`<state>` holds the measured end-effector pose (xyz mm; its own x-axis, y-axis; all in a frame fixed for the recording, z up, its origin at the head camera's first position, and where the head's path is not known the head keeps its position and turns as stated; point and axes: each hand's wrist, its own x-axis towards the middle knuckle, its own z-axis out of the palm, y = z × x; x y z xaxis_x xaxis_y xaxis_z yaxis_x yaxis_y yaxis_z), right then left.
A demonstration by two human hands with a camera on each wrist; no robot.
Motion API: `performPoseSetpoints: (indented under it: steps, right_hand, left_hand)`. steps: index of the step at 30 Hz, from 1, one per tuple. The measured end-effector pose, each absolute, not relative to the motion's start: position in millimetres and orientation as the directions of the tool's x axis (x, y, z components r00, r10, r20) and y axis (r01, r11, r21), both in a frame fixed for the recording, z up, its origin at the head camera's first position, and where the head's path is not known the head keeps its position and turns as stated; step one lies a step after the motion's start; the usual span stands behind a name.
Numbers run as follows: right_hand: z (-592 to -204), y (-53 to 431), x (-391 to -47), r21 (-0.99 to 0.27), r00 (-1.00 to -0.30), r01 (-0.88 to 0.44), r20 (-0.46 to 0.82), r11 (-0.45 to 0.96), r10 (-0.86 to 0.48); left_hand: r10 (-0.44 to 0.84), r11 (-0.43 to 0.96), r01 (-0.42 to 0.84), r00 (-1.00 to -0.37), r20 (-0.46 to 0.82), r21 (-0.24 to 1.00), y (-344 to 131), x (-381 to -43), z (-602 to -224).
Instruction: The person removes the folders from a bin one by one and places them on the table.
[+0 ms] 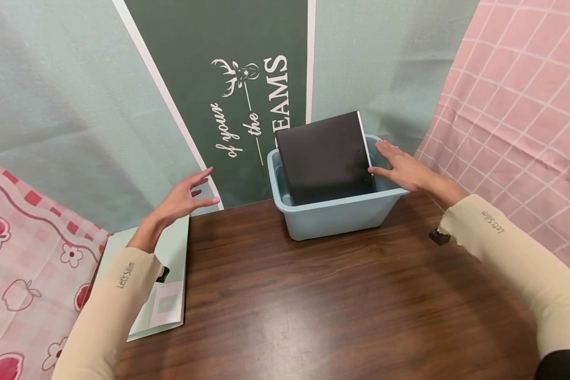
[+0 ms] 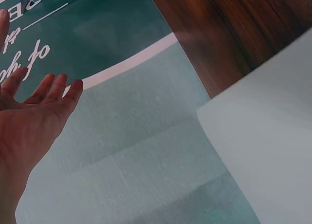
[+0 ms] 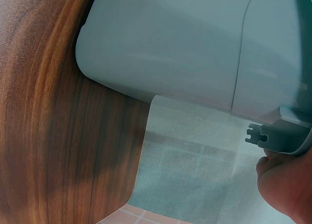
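Note:
A black folder [image 1: 325, 155] with a white edge leans inside a light blue plastic bin [image 1: 337, 211], its upper part sticking out above the rim. My right hand [image 1: 401, 166] is over the bin's right end with fingers extended, the thumb tip right at the folder's white edge. In the right wrist view, part of that hand [image 3: 285, 185] shows beside the bin's rim, the fingers mostly hidden. My left hand [image 1: 185, 195] hovers with fingers spread above the far end of a pale green folder [image 1: 173, 248]; the left wrist view shows its palm [image 2: 29, 131] holding nothing.
The dark brown wooden table [image 1: 275, 295] carries both the bin and the green folder. A printed backdrop [image 1: 171, 53] with white lettering hangs behind. Pink patterned cloth [image 1: 522, 95] borders the right side, and a fruit-print cloth [image 1: 28, 264] the left.

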<state>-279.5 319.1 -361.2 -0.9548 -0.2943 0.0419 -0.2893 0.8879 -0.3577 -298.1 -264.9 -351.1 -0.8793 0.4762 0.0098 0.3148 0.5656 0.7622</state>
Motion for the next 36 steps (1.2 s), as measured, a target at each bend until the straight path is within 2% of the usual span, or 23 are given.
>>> performPoseSetpoints:
  steps: [20,36]
  right_hand:
    - [-359.2,317.5,-277.9,-0.367,-0.954,-0.291,0.045,0.884,-0.295]
    - [-358.7,317.5,-278.7,-0.358,-0.954,-0.291,0.042,0.887,-0.296]
  left_hand:
    - [0.508,0.539,0.353,-0.860,0.039,0.764,-218.8,-312.8,-336.9]
    - [0.534,0.448,0.337,-0.844,0.055,0.828,-181.3,-334.4,-320.4]
